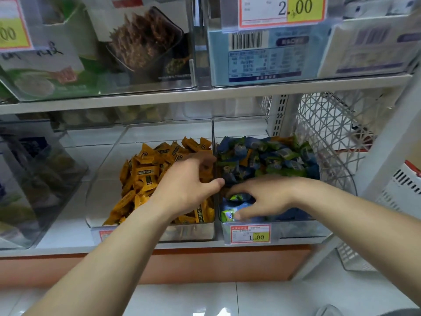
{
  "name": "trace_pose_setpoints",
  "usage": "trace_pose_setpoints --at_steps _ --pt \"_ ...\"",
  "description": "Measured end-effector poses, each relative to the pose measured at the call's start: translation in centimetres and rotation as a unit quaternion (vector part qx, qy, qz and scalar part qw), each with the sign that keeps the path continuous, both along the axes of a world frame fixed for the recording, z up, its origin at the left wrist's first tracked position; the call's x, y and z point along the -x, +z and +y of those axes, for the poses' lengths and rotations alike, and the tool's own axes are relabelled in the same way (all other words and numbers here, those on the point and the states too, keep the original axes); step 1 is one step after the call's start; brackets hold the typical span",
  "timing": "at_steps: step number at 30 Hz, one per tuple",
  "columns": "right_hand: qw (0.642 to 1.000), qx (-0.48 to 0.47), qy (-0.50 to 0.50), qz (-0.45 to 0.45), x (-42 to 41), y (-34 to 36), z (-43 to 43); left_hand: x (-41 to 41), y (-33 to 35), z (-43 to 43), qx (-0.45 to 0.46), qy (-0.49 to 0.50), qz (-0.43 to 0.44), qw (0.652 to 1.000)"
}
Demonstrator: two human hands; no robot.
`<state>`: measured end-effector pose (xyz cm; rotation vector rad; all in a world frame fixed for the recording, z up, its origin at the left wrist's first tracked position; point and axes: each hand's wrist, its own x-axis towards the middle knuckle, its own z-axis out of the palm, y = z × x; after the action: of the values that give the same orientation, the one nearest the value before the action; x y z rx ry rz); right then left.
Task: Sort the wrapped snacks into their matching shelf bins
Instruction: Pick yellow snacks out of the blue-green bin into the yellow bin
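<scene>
Where the lower shelf (68, 233) meets the left edge of the view, a clear bin (57, 176) holds blurred packages whose kind I cannot tell. Next to it, at the middle of the shelf, stands the middle clear bin (107, 169), heaped with orange wrapped snacks (145, 172) that slope from its back right corner down to its front wall. The left hand (186, 185) hangs over the right part of that heap, close to the wall shared with the neighbouring bin. Its fingers are curled and blurred above the orange pile and its thumb points right, across that wall; I cannot tell whether it holds a snack.

Just right of the wall sits the right clear bin (303, 230), filled with blue and green wrapped snacks (273, 156), with a few orange wrappers mixed in near the back. The right hand (262, 199) reaches down into the front left corner of this bin, its thumb and fingers curled round a blue-and-green packet (238, 197), fingertips touching the pile by a green-and-white wrapper (227, 214). A red-and-yellow price tag (250, 234) marked 1.00 is fixed to this bin's front. Near the shelf's right end, behind the bin, stands a white mesh basket (330, 124). On the upper shelf (205, 93) clear bins hold boxed goods, one bearing a 2.00 tag (282, 10).
</scene>
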<state>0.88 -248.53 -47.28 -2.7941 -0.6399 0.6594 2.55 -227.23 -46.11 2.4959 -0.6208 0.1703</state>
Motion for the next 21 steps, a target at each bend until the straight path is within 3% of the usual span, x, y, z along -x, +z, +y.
trace_pose_setpoints --at_steps 7,12,13,15,17,19,21 --pt "0.988 -0.123 -0.079 -0.049 -0.7 1.0 -1.6 -0.3 -0.2 0.3 0.017 -0.013 0.012 1.0" --pt "0.935 -0.218 -0.192 -0.201 -2.1 2.9 -4.5 -0.3 -0.3 0.4 0.02 -0.016 0.017 1.0" --pt "0.933 -0.199 -0.218 -0.208 -2.4 2.8 -5.0 -0.2 -0.3 0.4 0.018 -0.017 0.016 1.0" --pt "0.94 -0.064 -0.248 -0.226 -2.7 2.2 -5.1 -0.2 -0.2 0.4 0.017 -0.016 0.014 1.0" --pt "0.92 0.028 -0.246 -0.303 -2.6 1.7 -4.2 -0.1 -0.2 0.4 0.016 -0.017 0.013 1.0" --pt "0.909 -0.024 -0.192 -0.369 -2.4 2.0 -2.4 -0.1 -0.2 0.4 0.018 -0.018 0.016 1.0" --pt "0.946 -0.128 -0.136 -0.265 -2.0 1.7 -0.2 -0.1 -0.2 0.4 0.021 -0.016 0.017 0.999"
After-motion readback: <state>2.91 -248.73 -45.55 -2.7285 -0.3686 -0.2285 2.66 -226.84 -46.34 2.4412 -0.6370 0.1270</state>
